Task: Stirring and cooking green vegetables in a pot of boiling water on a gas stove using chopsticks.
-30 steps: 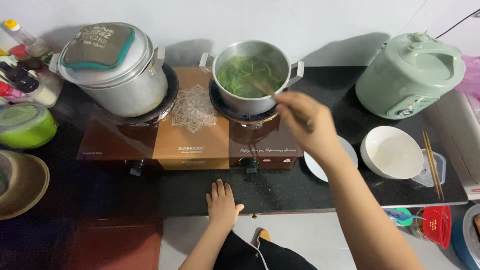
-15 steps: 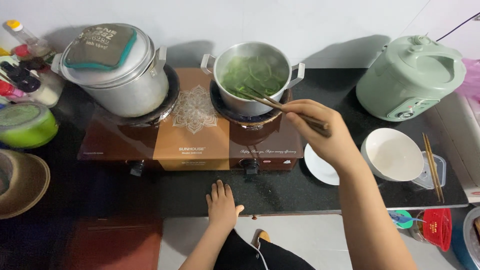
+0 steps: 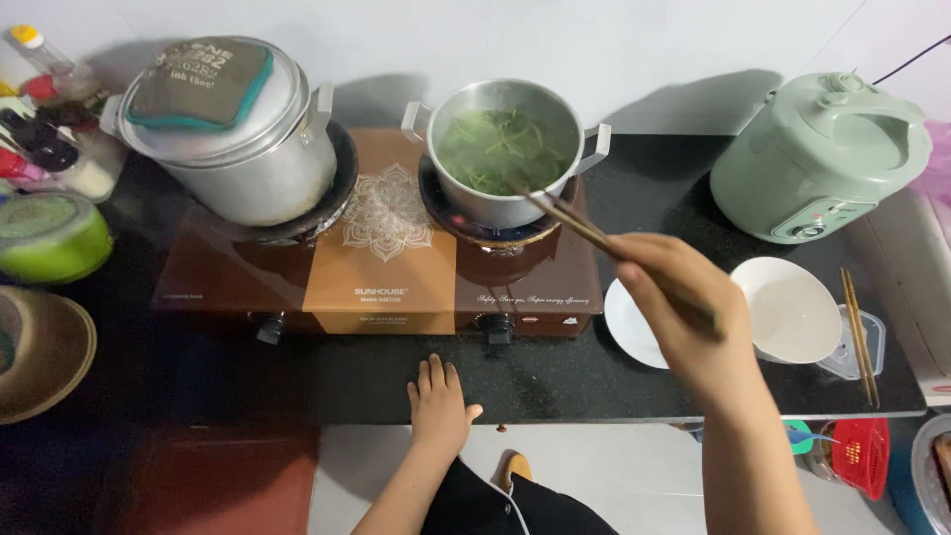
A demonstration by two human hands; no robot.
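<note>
My right hand (image 3: 684, 312) grips a pair of dark chopsticks (image 3: 575, 223) whose tips reach over the near rim of a small steel pot (image 3: 505, 149). The pot sits on the right burner of a brown two-burner stove (image 3: 381, 258) and holds green vegetables (image 3: 495, 149) in water. My left hand (image 3: 439, 401) lies flat on the front edge of the black counter (image 3: 297, 376), fingers together, holding nothing.
A large lidded steel pot (image 3: 233, 134) with a pot holder on top fills the left burner. A pale green rice cooker (image 3: 822, 154) stands at the right. A white bowl (image 3: 788, 307), a white plate (image 3: 629, 322) and spare chopsticks (image 3: 857, 332) lie nearby. A green container (image 3: 50, 238) sits left.
My right hand has pulled back toward me and to the right, drawing the chopsticks from inside the pot to its near rim. The left hand has stayed in place.
</note>
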